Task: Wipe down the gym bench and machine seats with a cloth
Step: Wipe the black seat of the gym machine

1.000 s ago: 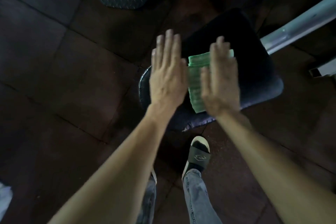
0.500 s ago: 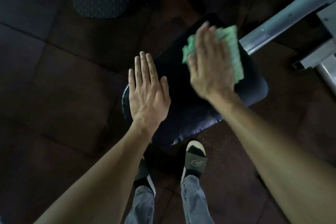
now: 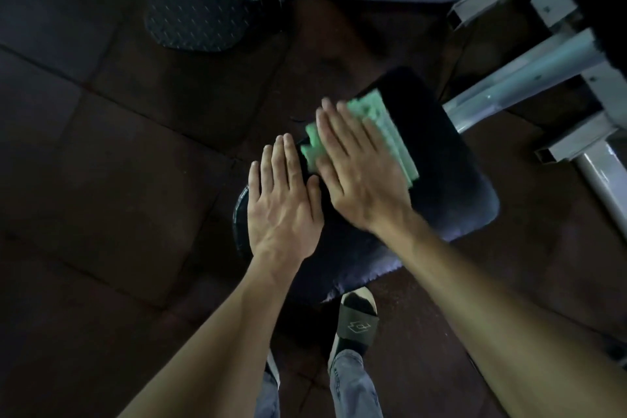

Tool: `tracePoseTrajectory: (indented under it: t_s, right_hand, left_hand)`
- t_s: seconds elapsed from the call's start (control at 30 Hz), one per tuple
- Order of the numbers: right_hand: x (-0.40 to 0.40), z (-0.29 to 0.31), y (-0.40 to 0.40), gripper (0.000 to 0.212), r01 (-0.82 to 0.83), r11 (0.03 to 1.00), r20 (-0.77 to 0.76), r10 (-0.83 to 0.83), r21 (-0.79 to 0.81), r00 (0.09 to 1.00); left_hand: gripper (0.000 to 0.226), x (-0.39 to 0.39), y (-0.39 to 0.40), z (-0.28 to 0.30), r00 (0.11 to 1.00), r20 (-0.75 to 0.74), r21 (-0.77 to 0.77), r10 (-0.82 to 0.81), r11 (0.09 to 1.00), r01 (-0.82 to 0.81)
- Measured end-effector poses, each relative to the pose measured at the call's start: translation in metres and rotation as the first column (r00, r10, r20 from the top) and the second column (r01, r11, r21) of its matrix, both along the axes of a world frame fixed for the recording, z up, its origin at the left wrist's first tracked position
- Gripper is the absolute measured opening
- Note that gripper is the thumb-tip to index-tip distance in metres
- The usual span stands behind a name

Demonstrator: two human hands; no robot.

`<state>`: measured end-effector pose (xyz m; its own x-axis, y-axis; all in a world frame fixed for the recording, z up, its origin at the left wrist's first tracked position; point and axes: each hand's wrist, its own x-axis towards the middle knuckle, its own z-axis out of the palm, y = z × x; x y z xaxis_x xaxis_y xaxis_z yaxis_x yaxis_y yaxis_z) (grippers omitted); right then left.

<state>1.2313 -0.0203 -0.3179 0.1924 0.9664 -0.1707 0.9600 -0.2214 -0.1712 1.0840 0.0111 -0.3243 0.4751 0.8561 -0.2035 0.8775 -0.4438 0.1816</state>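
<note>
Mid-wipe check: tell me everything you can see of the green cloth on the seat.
The green ribbed cloth looks like soft microfibre, folded into a thick rectangular pad with stacked layers showing along its right edge. It lies flat on the upper left part of the black padded seat, angled diagonally. The right hand presses on it palm down with fingers spread, covering much of it. The left hand rests flat beside it, apparently not touching. Its edges are slightly motion-blurred.

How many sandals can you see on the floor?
2: one sandal in plain view below the black seat; the other sandal mostly hidden behind the left forearm.
</note>
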Motion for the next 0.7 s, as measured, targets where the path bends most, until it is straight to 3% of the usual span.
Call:
tracePoseTrajectory:
  t_s: [0.07,0.13,0.23,0.3,0.4,0.47,0.53,0.6,0.7]
  right_hand:
    - [0.005,0.003,-0.057,0.064,-0.001,0.999,-0.039,0.0,-0.042,0.999]
    - [0.038,0.003,-0.074,0.064,0.135,0.989,-0.03,-0.137,-0.054,0.99]
    - [0.067,0.001,-0.028,0.064,0.383,0.924,0.045,-0.382,-0.01,0.923]
    - [0.056,0.003,0.001,0.064,0.415,0.91,0.036,-0.415,0.017,0.909]
    - [0.012,0.001,-0.031,0.065,0.097,0.994,0.02,-0.096,-0.048,0.995]
    - [-0.006,0.003,-0.084,0.065,-0.134,0.983,0.055,0.142,-0.127,0.988]
    - [0.01,0.003,-0.114,0.064,-0.203,0.968,0.054,0.212,-0.145,0.976]
    - [0.036,0.001,-0.11,0.064,-0.074,0.988,0.037,0.079,-0.133,0.996]
    - [0.052,0.0,-0.058,0.064,0.306,0.951,0.033,-0.305,-0.034,0.952]
  left_hand:
    - [0.066,0.0,0.0,0.002,1.0,-0.003,-0.011,-0.006,1.0,0.006]
    - [0.067,0.001,-0.001,0.002,1.0,-0.005,-0.008,-0.011,1.0,0.011]
    - [0.066,0.001,-0.001,0.002,1.0,-0.015,-0.009,0.009,1.0,-0.009]
    - [0.066,0.001,0.0,0.003,1.0,-0.017,-0.002,0.018,1.0,-0.018]
    - [0.066,0.001,0.001,0.002,1.0,-0.025,0.005,0.014,1.0,-0.014]
    - [0.065,0.001,0.001,0.003,0.999,-0.036,-0.004,0.01,1.0,-0.01]
    - [0.066,0.002,0.0,0.004,0.999,-0.049,-0.002,0.014,1.0,-0.014]
    - [0.065,0.003,0.0,0.005,0.998,-0.061,0.003,0.015,1.0,-0.015]
    - [0.065,0.003,-0.001,0.003,0.998,-0.061,0.01,0.014,1.0,-0.013]
